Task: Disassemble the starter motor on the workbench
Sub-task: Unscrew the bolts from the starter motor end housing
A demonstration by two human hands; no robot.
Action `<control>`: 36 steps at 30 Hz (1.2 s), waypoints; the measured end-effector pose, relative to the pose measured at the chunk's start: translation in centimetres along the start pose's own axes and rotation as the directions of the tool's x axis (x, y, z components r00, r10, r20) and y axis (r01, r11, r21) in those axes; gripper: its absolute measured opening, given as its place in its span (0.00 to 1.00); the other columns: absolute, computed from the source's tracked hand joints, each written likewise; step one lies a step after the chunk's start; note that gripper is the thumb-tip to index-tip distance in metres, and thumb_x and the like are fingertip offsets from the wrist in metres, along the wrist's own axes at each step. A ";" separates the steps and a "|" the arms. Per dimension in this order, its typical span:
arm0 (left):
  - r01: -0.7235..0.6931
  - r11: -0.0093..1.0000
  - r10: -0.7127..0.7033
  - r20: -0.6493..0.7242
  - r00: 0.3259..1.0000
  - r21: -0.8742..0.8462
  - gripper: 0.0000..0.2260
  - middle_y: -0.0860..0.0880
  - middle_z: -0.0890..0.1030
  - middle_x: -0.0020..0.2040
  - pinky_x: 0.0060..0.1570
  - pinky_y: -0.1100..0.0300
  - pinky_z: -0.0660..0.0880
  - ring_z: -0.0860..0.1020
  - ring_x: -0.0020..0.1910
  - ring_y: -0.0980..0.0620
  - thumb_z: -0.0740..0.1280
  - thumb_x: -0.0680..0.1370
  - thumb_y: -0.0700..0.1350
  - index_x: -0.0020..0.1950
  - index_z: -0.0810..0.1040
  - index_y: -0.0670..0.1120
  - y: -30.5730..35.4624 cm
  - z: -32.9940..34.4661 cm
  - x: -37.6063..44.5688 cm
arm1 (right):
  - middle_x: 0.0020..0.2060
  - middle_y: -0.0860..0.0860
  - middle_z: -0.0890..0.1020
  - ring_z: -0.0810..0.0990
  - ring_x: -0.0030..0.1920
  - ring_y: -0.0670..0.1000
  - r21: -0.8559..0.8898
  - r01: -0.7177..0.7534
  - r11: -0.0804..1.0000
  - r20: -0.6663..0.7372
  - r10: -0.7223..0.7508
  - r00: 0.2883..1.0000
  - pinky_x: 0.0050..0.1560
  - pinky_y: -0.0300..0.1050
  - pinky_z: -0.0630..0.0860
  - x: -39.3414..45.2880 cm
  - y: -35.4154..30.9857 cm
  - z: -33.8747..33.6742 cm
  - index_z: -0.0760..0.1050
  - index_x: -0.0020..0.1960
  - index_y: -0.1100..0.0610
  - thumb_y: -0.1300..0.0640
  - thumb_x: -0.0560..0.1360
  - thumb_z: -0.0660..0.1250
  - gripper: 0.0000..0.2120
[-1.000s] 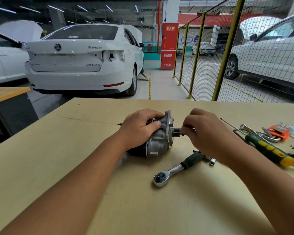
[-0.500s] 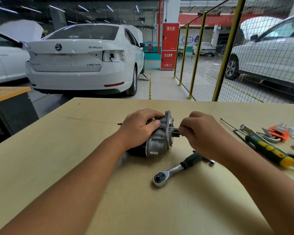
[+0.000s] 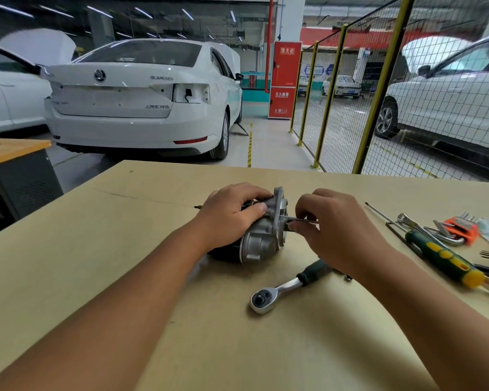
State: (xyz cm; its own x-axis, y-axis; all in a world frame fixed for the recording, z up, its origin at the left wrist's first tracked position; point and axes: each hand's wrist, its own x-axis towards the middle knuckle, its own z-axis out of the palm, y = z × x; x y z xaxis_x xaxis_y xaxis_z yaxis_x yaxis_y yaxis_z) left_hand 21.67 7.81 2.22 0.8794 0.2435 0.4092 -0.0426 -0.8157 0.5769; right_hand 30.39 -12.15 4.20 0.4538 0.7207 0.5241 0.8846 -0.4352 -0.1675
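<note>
Closest to the person, a ratchet wrench (image 3: pixel 283 289) lies on the bench (image 3: pixel 124 277), just under the right wrist and not held.

A little farther out is the starter motor (image 3: pixel 261 235). It lies on its side in the middle of the bench, between the two hands. It is metal, with a dark round body and a gray cast end. It looks heavy and hard, so it should not bend or squash, but its round body could roll.

The left hand (image 3: pixel 232 215) is the holding grip. Its fingers curl over the top of the body and its thumb presses the gray part, keeping the motor steady. That thick body is a good place to hold.

The right hand (image 3: pixel 331 230) is just beside the gray end. Its fingertips (image 3: pixel 297 225) pinch a long thin bolt (image 3: pixel 302 220) that sticks out of that end. The bolt is thin and smooth, so it may slip, and it should come out straight.

Farther right of this grip lie a green and yellow screwdriver (image 3: pixel 441 258) and an orange set of hex keys (image 3: pixel 460 228).
</note>
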 end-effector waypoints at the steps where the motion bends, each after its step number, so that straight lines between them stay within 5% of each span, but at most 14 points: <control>1: -0.002 1.000 0.002 -0.005 1.000 0.003 0.19 0.56 0.82 0.60 0.65 0.45 0.73 0.78 0.62 0.52 0.62 0.77 0.54 0.66 0.82 0.52 0.0 0.0 0.0 | 0.41 0.50 0.77 0.76 0.39 0.54 0.031 0.004 1.000 -0.008 -0.003 1.000 0.40 0.51 0.76 0.0 0.1 0.1 0.81 0.47 0.55 0.52 0.78 0.71 0.06; 6: -0.003 1.000 0.003 -0.023 1.000 0.000 0.20 0.55 0.83 0.61 0.66 0.45 0.73 0.79 0.62 0.51 0.64 0.76 0.54 0.66 0.82 0.52 -0.1 0.0 0.0 | 0.44 0.54 0.77 0.77 0.44 0.56 0.041 0.001 0.999 0.045 -0.003 0.999 0.47 0.49 0.72 0.2 0.7 0.1 0.84 0.50 0.60 0.55 0.80 0.67 0.09; 10: -0.020 1.000 0.020 -0.010 1.000 0.002 0.20 0.55 0.83 0.60 0.65 0.44 0.74 0.79 0.61 0.51 0.65 0.76 0.54 0.66 0.82 0.52 -0.3 0.0 0.0 | 0.48 0.45 0.77 0.78 0.48 0.53 -0.161 -0.022 0.987 0.003 0.023 1.000 0.55 0.54 0.69 0.0 0.8 0.4 0.80 0.53 0.48 0.46 0.81 0.63 0.10; 19: -0.010 1.000 0.009 -0.024 1.000 -0.002 0.19 0.56 0.83 0.60 0.65 0.44 0.73 0.79 0.61 0.51 0.63 0.77 0.55 0.65 0.82 0.53 -0.3 0.2 0.0 | 0.44 0.48 0.80 0.77 0.43 0.54 -0.114 -0.037 0.993 0.112 0.049 0.993 0.40 0.50 0.77 -0.1 0.5 -0.2 0.78 0.54 0.48 0.45 0.82 0.62 0.09; 25: -0.012 1.000 0.012 -0.018 1.000 0.012 0.20 0.54 0.83 0.60 0.65 0.45 0.74 0.79 0.61 0.50 0.64 0.76 0.55 0.66 0.82 0.52 -0.1 0.1 -0.1 | 0.47 0.52 0.77 0.77 0.46 0.55 -0.038 -0.011 0.999 0.099 0.015 0.995 0.48 0.53 0.76 0.2 0.9 -0.6 0.83 0.55 0.55 0.56 0.82 0.64 0.09; 31: -0.012 1.000 0.013 -0.010 1.000 0.015 0.20 0.54 0.83 0.60 0.65 0.45 0.73 0.79 0.61 0.50 0.64 0.76 0.55 0.66 0.82 0.52 0.1 0.0 -0.2 | 0.46 0.42 0.79 0.76 0.48 0.52 -0.378 -0.017 0.926 -0.023 0.009 1.000 0.56 0.56 0.66 -0.1 0.1 -0.2 0.80 0.49 0.44 0.53 0.79 0.68 0.05; 36: -0.022 0.999 0.022 0.001 1.000 0.028 0.20 0.55 0.82 0.60 0.64 0.45 0.74 0.79 0.61 0.51 0.65 0.75 0.55 0.66 0.82 0.52 0.1 -0.1 -0.2 | 0.47 0.45 0.78 0.79 0.45 0.53 -0.250 -0.002 0.968 0.018 0.007 1.000 0.51 0.53 0.74 0.0 0.3 -0.1 0.78 0.52 0.47 0.50 0.81 0.66 0.03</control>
State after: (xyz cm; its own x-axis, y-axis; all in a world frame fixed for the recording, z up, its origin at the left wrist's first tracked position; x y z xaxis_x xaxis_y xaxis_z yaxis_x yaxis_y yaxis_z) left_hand 21.44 7.70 2.24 0.8787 0.2252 0.4209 -0.0486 -0.8350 0.5481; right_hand 30.65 -12.34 4.24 0.4618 0.7270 0.5082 0.8286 -0.5579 0.0452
